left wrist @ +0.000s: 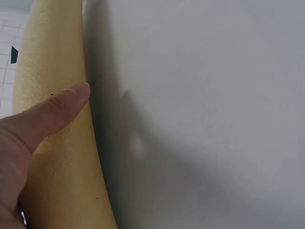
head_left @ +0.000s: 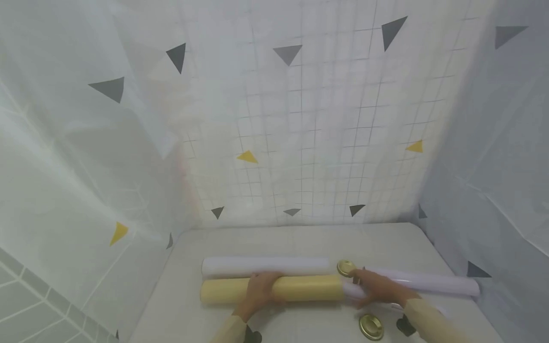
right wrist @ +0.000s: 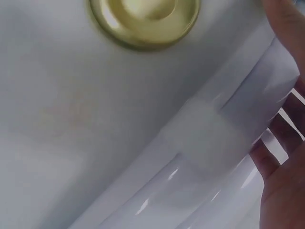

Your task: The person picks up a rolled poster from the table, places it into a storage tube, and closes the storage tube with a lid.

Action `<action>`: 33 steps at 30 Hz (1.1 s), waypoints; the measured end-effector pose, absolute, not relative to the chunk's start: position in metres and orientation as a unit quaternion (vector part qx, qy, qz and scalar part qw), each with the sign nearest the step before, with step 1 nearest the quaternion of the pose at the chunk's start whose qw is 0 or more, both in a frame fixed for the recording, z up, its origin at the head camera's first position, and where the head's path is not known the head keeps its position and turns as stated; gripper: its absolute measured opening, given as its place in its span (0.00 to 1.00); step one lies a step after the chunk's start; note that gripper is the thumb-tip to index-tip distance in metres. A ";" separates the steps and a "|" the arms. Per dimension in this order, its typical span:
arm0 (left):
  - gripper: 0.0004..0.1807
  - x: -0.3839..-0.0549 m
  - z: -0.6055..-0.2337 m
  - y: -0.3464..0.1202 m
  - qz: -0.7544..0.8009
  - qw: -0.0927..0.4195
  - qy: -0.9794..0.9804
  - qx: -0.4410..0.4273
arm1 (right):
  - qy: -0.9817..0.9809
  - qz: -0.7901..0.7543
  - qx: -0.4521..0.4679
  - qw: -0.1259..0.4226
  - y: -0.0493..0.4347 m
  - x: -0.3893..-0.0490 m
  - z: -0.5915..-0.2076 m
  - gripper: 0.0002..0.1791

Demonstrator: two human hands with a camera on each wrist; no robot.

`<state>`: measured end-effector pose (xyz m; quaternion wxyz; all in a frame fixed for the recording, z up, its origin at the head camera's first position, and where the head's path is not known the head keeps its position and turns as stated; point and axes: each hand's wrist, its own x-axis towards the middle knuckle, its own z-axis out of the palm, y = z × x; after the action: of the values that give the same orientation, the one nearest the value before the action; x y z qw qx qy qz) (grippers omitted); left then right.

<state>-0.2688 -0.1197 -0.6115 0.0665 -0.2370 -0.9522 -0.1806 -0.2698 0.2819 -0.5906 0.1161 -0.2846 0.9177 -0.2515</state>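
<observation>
My left hand (head_left: 260, 289) grips a yellow cardboard tube (head_left: 309, 288) lying crosswise on the table, its thumb over the near side in the left wrist view. At the tube's right end, my right hand (head_left: 379, 287) holds a glossy white paper roll (right wrist: 257, 90), thumb on one side and fingers curled round the other. The roll's left end meets the tube's mouth, and the tube's inside is hidden. A strip of clear tape (right wrist: 205, 136) crosses the roll's seam. One round gold cap (head_left: 371, 327) lies in front of the right hand, another gold cap (head_left: 346, 267) just behind its fingertips.
Behind the yellow tube lies a white tube (head_left: 266, 266), parallel to it. A second glossy white roll (head_left: 433, 281) stretches to the right beyond my right hand. White sheeting (head_left: 300, 119) with grey and yellow triangles hangs behind and beside the white table (head_left: 296, 238).
</observation>
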 end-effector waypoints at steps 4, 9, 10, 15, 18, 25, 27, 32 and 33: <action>0.43 -0.270 -0.611 -0.121 -0.189 0.068 -0.950 -0.237 | 0.922 -0.238 -0.285 0.113 0.291 -0.266 -0.587 0.40; 0.43 -0.270 -0.608 -0.122 -0.204 0.049 -0.949 -0.234 | 0.919 -0.240 -0.282 0.136 0.297 -0.266 -0.584 0.30; 0.43 -0.270 -0.608 -0.122 -0.208 0.044 -0.949 -0.233 | 0.919 -0.240 -0.282 0.139 0.298 -0.266 -0.585 0.28; 0.43 -0.270 -0.606 -0.121 -0.210 0.031 -0.950 -0.229 | 0.921 -0.226 -0.292 0.124 0.299 -0.269 -0.594 0.26; 0.43 -0.271 -0.609 -0.120 -0.203 0.035 -0.951 -0.232 | 0.920 -0.228 -0.299 0.112 0.297 -0.269 -0.599 0.27; 0.44 -0.274 -0.622 -0.120 -0.187 0.042 -0.955 -0.227 | 0.917 -0.233 -0.310 0.095 0.283 -0.269 -0.595 0.24; 0.44 -0.275 -0.622 -0.121 -0.183 0.042 -0.957 -0.221 | 0.914 -0.228 -0.325 0.082 0.278 -0.271 -0.595 0.24; 0.45 -0.275 -0.619 -0.122 -0.173 0.047 -0.960 -0.216 | 0.917 -0.217 -0.328 0.064 0.266 -0.275 -0.594 0.24; 0.45 -0.275 -0.618 -0.122 -0.175 0.045 -0.959 -0.216 | 0.918 -0.219 -0.323 0.068 0.264 -0.276 -0.593 0.24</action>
<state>-0.2749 -0.1216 -0.6181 0.0451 -0.2160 -0.9595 -0.1753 -0.2756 0.2635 -0.5929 0.0680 -0.3231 0.9181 -0.2192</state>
